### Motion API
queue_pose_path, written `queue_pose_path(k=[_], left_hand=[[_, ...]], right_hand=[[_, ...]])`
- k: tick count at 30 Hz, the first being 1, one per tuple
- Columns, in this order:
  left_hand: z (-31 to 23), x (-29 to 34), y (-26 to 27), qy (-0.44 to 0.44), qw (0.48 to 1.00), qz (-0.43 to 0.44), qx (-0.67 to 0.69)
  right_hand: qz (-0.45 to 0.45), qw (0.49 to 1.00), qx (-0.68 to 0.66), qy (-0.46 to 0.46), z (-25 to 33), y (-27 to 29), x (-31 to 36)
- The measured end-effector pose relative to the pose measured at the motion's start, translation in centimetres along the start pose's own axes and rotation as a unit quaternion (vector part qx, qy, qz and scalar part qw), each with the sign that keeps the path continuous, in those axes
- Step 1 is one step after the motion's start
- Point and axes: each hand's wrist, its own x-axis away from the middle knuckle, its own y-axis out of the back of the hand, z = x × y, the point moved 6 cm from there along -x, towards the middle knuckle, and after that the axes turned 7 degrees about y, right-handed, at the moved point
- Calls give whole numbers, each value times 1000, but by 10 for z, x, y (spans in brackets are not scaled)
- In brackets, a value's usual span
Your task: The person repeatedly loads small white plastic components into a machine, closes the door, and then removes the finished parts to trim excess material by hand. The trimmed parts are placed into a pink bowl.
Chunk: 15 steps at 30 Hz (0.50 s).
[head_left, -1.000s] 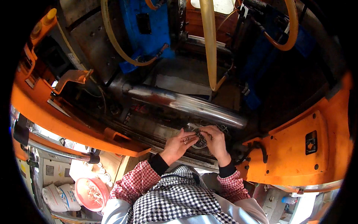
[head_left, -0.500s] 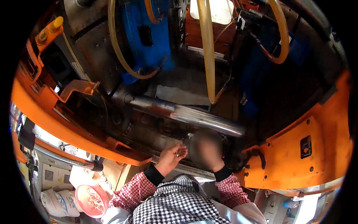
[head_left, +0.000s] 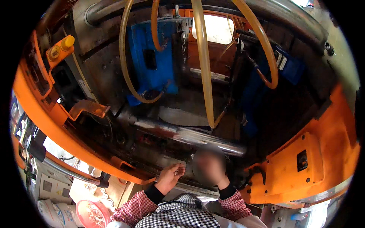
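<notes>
My left hand (head_left: 169,178) is raised in front of the machine opening, its fingers curled around small shiny metal pieces (head_left: 176,172). Their exact kind is too small to make out. To its right is my right hand (head_left: 213,169), at about the same height and apart from it. A round blur covers its fingers, so what they hold, if anything, is hidden. Just beyond both hands, a thick polished steel bar (head_left: 182,133) crosses the opening.
Blue mould blocks (head_left: 138,74) stand inside the machine, with yellowish hoses (head_left: 205,68) hanging before them. Orange guards flank me: a left rail (head_left: 83,146) and a right panel (head_left: 292,171). A pink basin (head_left: 90,213) of small pale parts sits at lower left, near a wooden table (head_left: 123,190).
The view has tilted upward, so the machine and hoses sit lower in the picture and another steel bar shows at the top. Both hands keep much the same pose.
</notes>
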Motion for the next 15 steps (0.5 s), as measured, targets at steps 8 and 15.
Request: queue_pose_path(k=[8, 15], left_hand=[[-46, 30, -32, -95, 991, 62, -68], [-49, 53, -50, -69, 989, 36, -128]], right_hand=[[-298, 937, -177, -40, -67, -22, -196], [-392, 915, 90, -29, -118, -11, -331]])
